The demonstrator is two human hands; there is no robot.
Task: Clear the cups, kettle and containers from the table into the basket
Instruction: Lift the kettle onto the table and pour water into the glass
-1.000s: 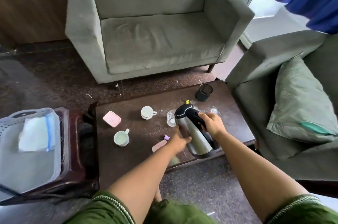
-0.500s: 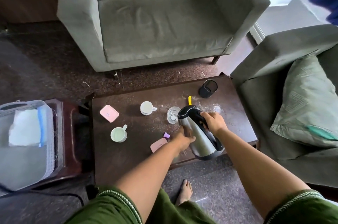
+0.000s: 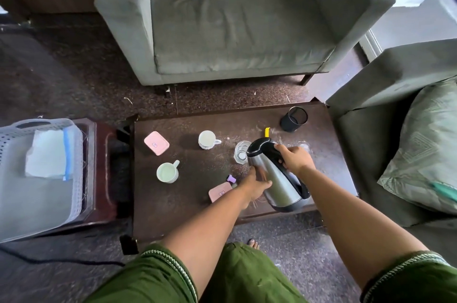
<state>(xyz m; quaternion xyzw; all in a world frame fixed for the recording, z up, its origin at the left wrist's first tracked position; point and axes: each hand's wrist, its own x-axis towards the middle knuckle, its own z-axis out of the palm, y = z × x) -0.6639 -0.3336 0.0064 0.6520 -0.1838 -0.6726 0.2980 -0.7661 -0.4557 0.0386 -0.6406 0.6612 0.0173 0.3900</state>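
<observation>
text: none legible | pink container [image 3: 156,143]: small label, unreadable | second pink container [image 3: 220,192]: same

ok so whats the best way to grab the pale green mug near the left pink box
Take the pale green mug by its small handle, which sticks out toward the upper right, away from the person. It stands upright and open-mouthed with bare table around it, so a hand coming from above on the right side could pinch the handle, or probably just wrap the round body from above.
</observation>
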